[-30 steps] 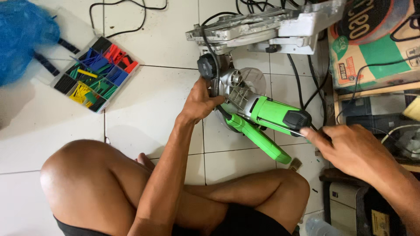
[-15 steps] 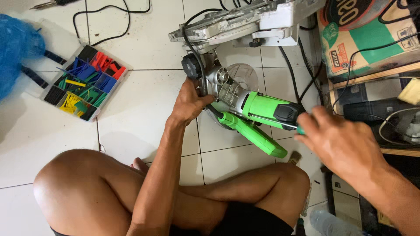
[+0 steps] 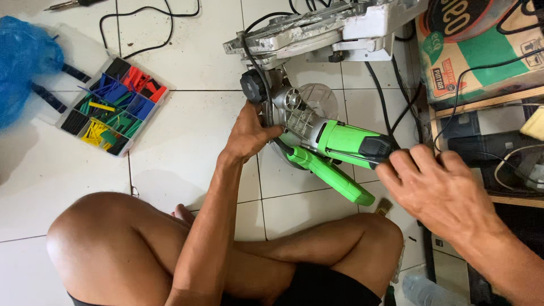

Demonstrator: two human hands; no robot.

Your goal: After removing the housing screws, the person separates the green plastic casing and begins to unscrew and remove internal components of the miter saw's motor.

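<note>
So, a green angle grinder [image 3: 334,144] is being held low over the white tiled floor [image 3: 192,136], just in front of the crossed legs [image 3: 226,255]. The left hand [image 3: 249,135] is wrapped around the silver gear head end, fingers curled shut on it, right beside the black side knob [image 3: 253,86]. The right hand [image 3: 439,190] is laid on the black rear end of the grinder body, fingers bent loosely over it; how firmly it's gripped can't be told from this angle. A second green handle piece [image 3: 331,175] is seen sticking out below the body, angled toward the right knee. A grey and white machine [image 3: 328,28] is parked on the floor just behind the grinder, with black cables [image 3: 391,113] trailing past it. Off toward the far left of the floor, a clear plastic organiser box [image 3: 110,105] filled with coloured tubing bits is set down, with a blue plastic bag [image 3: 22,62] next to it. Cardboard boxes [image 3: 481,62] are stacked along the right edge.
</note>
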